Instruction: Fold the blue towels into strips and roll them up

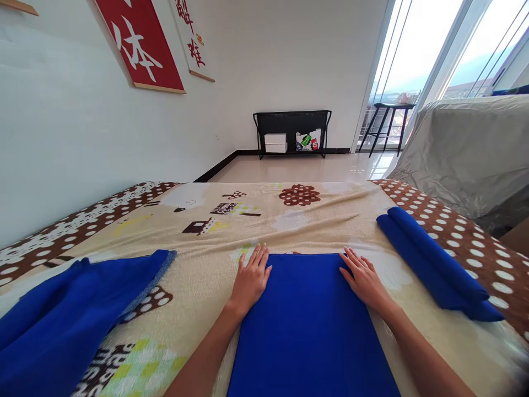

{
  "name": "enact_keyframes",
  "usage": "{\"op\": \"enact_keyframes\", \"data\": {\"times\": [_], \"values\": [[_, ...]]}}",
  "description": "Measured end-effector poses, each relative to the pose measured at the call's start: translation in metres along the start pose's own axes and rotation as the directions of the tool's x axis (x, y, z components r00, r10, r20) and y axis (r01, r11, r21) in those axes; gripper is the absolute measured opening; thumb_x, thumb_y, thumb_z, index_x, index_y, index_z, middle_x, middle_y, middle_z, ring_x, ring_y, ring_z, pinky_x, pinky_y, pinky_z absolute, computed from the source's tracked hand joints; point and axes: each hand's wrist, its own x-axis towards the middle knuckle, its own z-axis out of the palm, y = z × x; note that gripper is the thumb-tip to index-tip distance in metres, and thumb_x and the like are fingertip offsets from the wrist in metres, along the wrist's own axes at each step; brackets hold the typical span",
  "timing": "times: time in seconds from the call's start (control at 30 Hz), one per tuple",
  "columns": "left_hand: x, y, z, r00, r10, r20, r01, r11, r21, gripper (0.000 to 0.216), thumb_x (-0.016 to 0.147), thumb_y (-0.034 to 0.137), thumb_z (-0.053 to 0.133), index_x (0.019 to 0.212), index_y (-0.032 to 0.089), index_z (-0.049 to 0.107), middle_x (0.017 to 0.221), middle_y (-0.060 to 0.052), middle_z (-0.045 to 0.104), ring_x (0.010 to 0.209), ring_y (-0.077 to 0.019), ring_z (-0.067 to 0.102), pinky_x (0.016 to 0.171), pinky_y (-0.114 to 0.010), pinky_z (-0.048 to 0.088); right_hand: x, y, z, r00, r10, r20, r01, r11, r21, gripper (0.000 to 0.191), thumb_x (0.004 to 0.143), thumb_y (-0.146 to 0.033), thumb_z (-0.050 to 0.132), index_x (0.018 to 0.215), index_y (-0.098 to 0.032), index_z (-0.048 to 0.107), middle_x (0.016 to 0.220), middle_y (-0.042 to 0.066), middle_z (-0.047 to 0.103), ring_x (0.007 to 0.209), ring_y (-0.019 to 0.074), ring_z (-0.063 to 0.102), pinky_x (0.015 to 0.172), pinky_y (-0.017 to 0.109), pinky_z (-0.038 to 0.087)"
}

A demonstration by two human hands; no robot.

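A flat blue cloth [309, 325] lies straight in front of me on a patterned blanket [206, 286], its far edge running level between my hands. At its far left corner rests my left hand [250, 278], palm down with the fingers stretched out. My right hand [363, 277] lies flat over the far right corner, fingers extended. Neither hand grips the cloth. To the right is a folded or rolled blue cloth [433, 264]. A rumpled blue cloth [86, 309] is spread at the left, partly cut off by the frame edge.
The blanket has a brown border with white dots. Beyond the bed, a black rack [292, 118] with white boxes [275, 143] stands by the wall. A dark stool [388, 118] is near the window, and a grey-covered piece of furniture [475, 149] stands at right. Scrolls [142, 49] hang left.
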Motion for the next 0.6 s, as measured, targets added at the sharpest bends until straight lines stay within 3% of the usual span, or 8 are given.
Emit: {"op": "enact_keyframes", "data": {"times": [0.13,0.23,0.33,0.47,0.6], "values": [[-0.008,0.030,-0.005,0.963,0.260,0.073,-0.256,0.964,-0.066,0.055,0.104,0.044,0.029,0.157,0.029,0.021,0.164,0.001,0.025,0.151,-0.0139,0.022,0.123,-0.038,0.018,-0.006,-0.037,-0.006,0.988,-0.146,0.052,0.144,0.989,0.037,0.056,0.103,-0.049,0.027,0.153,-0.024,0.035,0.161,0.005,0.030,0.150,0.0185,0.023,0.122,0.043,0.024],[-0.010,0.041,0.003,0.943,0.316,0.108,-0.306,0.947,-0.098,0.057,0.103,0.052,0.030,0.156,0.032,0.024,0.163,0.002,0.028,0.150,-0.0143,0.026,0.121,-0.036,0.024,-0.011,-0.059,-0.004,0.951,-0.278,0.137,0.269,0.960,0.084,0.056,0.102,-0.053,0.034,0.154,-0.034,0.030,0.161,-0.003,0.029,0.149,0.0139,0.025,0.121,0.036,0.026],[-0.008,0.036,0.013,0.972,0.211,0.103,-0.203,0.976,-0.083,0.058,0.103,0.053,0.028,0.155,0.029,0.028,0.163,-0.003,0.028,0.150,-0.0201,0.027,0.121,-0.045,0.025,-0.012,-0.057,0.002,0.947,-0.276,0.164,0.265,0.960,0.087,0.056,0.100,-0.056,0.036,0.153,-0.036,0.033,0.160,-0.003,0.030,0.148,0.0166,0.028,0.122,0.041,0.025],[-0.002,0.020,0.021,0.997,0.015,0.073,-0.012,0.999,-0.038,0.059,0.102,0.054,0.026,0.154,0.025,0.031,0.162,-0.006,0.030,0.150,-0.0240,0.026,0.121,-0.052,0.021,-0.006,-0.031,0.007,0.988,-0.108,0.114,0.106,0.994,0.030,0.060,0.101,-0.058,0.029,0.154,-0.030,0.033,0.160,0.004,0.032,0.149,0.0219,0.028,0.121,0.050,0.023],[0.001,0.011,0.022,0.991,-0.118,0.057,0.119,0.993,-0.007,0.063,0.102,0.054,0.026,0.153,0.018,0.033,0.160,-0.011,0.034,0.149,-0.0271,0.029,0.121,-0.055,0.022,-0.003,-0.016,0.010,0.998,0.007,0.067,-0.006,1.000,-0.015,0.065,0.100,-0.061,0.028,0.153,-0.026,0.035,0.159,0.006,0.034,0.148,0.0232,0.029,0.121,0.050,0.023]]}}
